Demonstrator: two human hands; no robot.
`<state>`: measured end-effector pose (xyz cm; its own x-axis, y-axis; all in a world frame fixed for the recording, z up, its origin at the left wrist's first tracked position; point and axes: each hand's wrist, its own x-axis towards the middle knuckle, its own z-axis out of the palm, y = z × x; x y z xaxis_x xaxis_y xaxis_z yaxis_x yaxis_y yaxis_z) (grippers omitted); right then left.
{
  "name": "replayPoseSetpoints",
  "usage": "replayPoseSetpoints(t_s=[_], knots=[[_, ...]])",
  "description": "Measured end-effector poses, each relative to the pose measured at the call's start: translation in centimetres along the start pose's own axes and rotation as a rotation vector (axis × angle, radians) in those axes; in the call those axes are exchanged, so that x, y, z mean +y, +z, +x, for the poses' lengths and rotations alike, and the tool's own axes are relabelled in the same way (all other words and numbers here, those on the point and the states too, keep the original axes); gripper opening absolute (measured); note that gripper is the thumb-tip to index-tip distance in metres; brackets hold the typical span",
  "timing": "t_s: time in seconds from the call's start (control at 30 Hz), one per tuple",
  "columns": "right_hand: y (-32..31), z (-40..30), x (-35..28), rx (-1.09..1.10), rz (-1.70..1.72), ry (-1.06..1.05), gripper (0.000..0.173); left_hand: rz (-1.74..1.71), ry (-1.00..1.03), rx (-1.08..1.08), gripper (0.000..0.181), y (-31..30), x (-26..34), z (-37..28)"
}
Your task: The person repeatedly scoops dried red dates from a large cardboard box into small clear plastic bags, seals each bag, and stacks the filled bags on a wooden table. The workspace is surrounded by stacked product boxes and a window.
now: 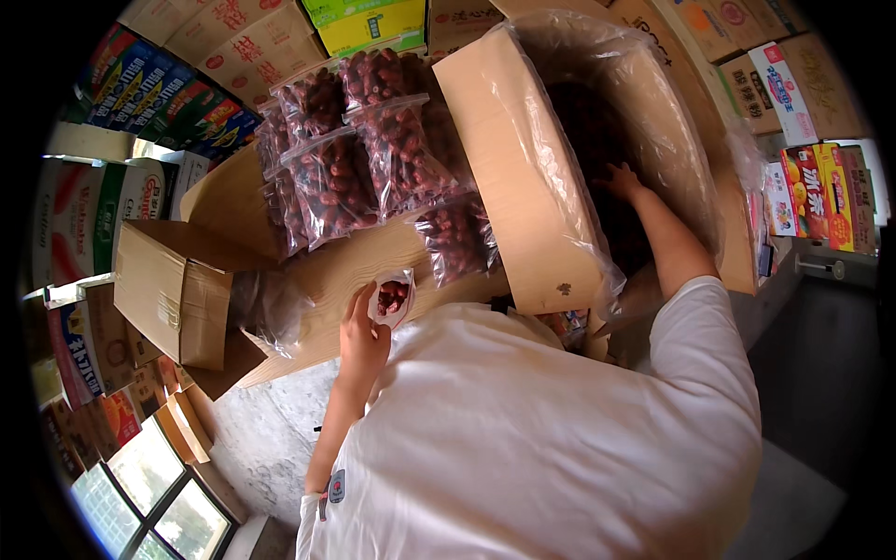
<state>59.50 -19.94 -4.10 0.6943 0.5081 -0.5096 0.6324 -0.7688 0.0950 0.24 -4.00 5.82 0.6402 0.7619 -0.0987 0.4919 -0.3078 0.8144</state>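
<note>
My left hand [365, 325] grips the rim of a clear plastic zip bag [406, 297], its mouth apart and dark red dried jujubes [392, 297] inside. My right hand [619, 183] reaches into a large cardboard box [518, 175] lined with clear plastic film [672, 91]. Its fingers are over a dark mass in the shaded box; whether they hold anything cannot be told. Filled bags of jujubes [332, 185] stand and lie in a pile on the wood-grain table [350, 262], beyond my left hand. Another filled bag [451, 238] lies against the large box.
An open cardboard box [171, 294] sits at the table's left end, with loose clear plastic bags [269, 308] beside it. Stacked cartons [245, 49] line the back and both sides. A window [154, 497] is at the lower left.
</note>
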Motion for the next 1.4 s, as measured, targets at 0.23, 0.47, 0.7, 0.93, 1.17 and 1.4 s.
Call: replayPoseSetpoints(t_s=[0.23, 0.47, 0.7, 0.93, 1.17, 1.4], knots=[[-0.8, -3.9, -3.7, -0.053, -0.165, -0.035, 0.076, 0.046, -0.062, 0.024, 0.066, -0.3, 1.0, -0.7], [-0.7, -2.8, -3.0, -0.347, -0.221, -0.232, 0.077, 0.056, -0.120, 0.045, 0.066, -0.5, 1.5, -0.5], [1.6, -1.9, -0.2, -0.465, -0.069, -0.159, 0.097, 0.042, -0.095, 0.122, 0.070, -0.5, 0.5, -0.6], [1.7, -3.4, 0.0, -0.536, 0.110, -0.153, 0.109, 0.031, -0.042, 0.136, 0.065, -0.9, -0.3, -0.7], [3.9, -3.8, 0.7, -0.642, 0.313, -0.249, 0.085, 0.011, -0.047, 0.131, 0.062, -1.3, -0.5, -0.1], [2.3, -7.6, -1.3, -0.773, 0.296, -0.381, 0.071, -0.013, -0.029, 0.134, 0.062, -1.7, -1.3, 0.0]])
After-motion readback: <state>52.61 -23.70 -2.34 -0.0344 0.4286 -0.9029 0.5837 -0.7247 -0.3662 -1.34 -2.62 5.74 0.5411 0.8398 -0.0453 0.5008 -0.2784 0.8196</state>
